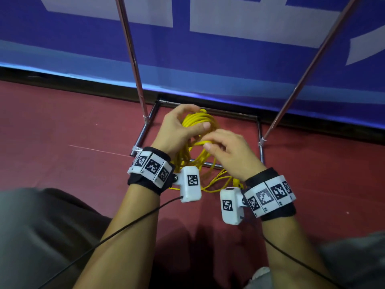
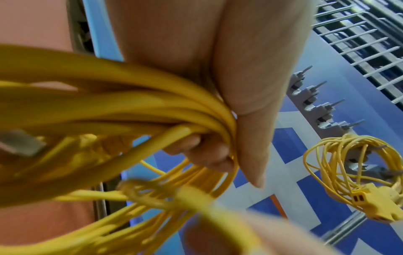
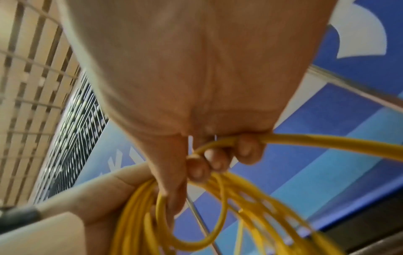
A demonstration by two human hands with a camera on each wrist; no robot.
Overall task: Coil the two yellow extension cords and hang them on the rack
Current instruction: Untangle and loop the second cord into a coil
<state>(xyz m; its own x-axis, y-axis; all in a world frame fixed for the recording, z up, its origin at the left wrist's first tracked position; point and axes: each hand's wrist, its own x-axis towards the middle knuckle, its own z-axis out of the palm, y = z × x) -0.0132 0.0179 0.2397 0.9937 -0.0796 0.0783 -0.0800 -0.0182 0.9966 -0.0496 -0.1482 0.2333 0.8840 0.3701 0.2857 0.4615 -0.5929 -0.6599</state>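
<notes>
The left hand [image 1: 179,130] has its grip clamped round a bundle of loops of the yellow cord [image 1: 196,122], held above the rack's base [image 1: 145,130]. The right hand [image 1: 227,151] pinches one strand. A second coiled cord [image 2: 348,165] already hangs on the rack's hooks [image 2: 322,110].

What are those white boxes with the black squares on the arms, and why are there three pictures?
No machine here, just a person's two hands. The white boxes are small cameras strapped to the wrists. The big picture comes from a camera on the person's head, looking down. The other two come from the wrist cameras, looking along each hand.

The left hand grips a bundle of yellow cord loops. The right hand curls its fingers round one strand, as if adding it to the bundle.

Below is a red floor with the shiny metal rack standing on it. In the left wrist picture, a second yellow cord is already coiled and hangs on a peg.
</notes>
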